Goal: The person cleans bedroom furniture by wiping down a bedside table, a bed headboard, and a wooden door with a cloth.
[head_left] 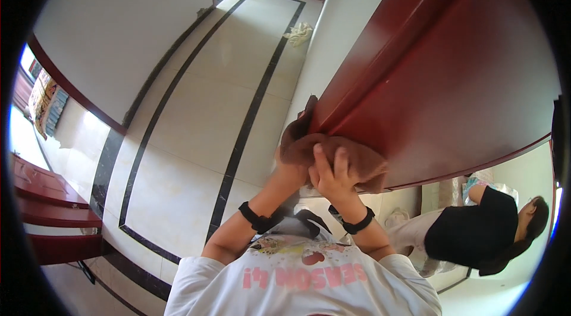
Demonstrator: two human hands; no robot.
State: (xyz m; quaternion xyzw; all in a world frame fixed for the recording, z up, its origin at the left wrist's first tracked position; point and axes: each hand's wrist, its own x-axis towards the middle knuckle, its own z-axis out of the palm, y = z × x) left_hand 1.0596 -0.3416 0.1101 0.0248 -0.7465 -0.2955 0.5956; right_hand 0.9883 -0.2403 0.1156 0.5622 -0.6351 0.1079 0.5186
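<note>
Currently both hands press a brown cloth (333, 158) against the lower edge of a dark red door (440, 78). Right hand (333, 176) is closed over it; left hand (291, 167) sits mostly hidden, grip unclear. I judge flat, even pressure along the edge works best.

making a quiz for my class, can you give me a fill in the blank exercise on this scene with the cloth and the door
1. Both hands press a cloth of ______ colour against the edge of the door.
2. The right hand and left hand each have a ______ band at the wrist.
3. A pale crumpled rag lies far off on the ______.
4. Another person nearby wears a ______ top.

Missing words: brown; black; floor; black
</note>
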